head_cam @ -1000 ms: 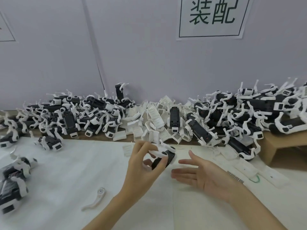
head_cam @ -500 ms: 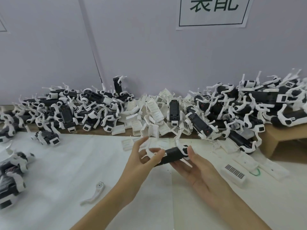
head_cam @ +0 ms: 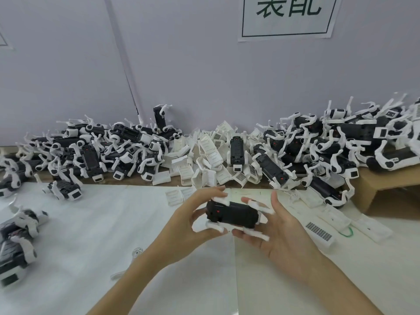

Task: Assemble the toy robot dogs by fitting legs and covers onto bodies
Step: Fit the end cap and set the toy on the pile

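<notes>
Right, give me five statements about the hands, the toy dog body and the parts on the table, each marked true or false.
1. Both hands hold the black toy dog body. True.
2. The body in hand has no legs fitted. False: white legs stick out of it.
3. A loose white leg lies on the table under the left forearm. True.
4. The pile of white covers is stacked in the near left corner. False: it lies along the wall, centre.
5. The right hand rests flat on the table. False: it supports the body in the air.

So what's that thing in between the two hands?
In the head view, a black toy dog body with white legs sits between them. The left hand grips one end and the right hand cradles the other end.
</notes>
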A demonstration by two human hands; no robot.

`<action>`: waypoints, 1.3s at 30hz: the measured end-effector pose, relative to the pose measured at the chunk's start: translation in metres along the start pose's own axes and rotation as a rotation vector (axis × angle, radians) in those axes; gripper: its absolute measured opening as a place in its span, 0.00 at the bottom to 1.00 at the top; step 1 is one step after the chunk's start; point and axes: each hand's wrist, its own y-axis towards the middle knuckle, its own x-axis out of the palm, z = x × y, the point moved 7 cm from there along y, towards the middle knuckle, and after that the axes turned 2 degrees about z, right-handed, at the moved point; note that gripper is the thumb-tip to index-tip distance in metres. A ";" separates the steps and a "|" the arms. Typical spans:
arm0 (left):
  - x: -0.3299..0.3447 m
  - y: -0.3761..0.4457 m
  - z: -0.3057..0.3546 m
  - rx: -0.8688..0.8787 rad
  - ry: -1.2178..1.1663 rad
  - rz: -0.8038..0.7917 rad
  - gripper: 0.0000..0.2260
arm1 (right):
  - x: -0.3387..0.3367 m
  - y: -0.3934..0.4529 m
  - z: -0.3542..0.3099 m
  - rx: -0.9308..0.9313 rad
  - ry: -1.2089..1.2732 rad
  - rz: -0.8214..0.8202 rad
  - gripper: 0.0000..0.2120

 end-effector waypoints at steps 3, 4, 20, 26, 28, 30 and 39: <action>0.010 -0.001 0.000 0.028 0.098 -0.060 0.28 | -0.004 0.001 0.003 -0.032 -0.013 0.076 0.26; 0.012 -0.002 -0.002 0.003 0.106 -0.070 0.29 | -0.005 0.001 0.003 -0.062 -0.007 0.088 0.24; 0.013 -0.009 -0.023 -0.437 -0.471 0.158 0.16 | -0.001 -0.001 -0.002 -0.326 -0.376 0.136 0.32; 0.008 -0.005 -0.002 -0.073 0.150 0.230 0.15 | -0.005 -0.003 -0.014 -0.429 -0.354 0.192 0.38; 0.011 -0.007 0.010 0.150 0.519 0.214 0.19 | -0.007 -0.007 -0.019 -0.492 -0.443 0.249 0.34; 0.017 -0.009 0.009 0.213 0.641 0.163 0.20 | -0.005 -0.011 -0.024 -0.548 -0.525 0.255 0.26; 0.014 -0.008 -0.016 -0.176 0.017 0.212 0.10 | 0.012 -0.010 -0.014 -0.505 -0.796 0.033 0.17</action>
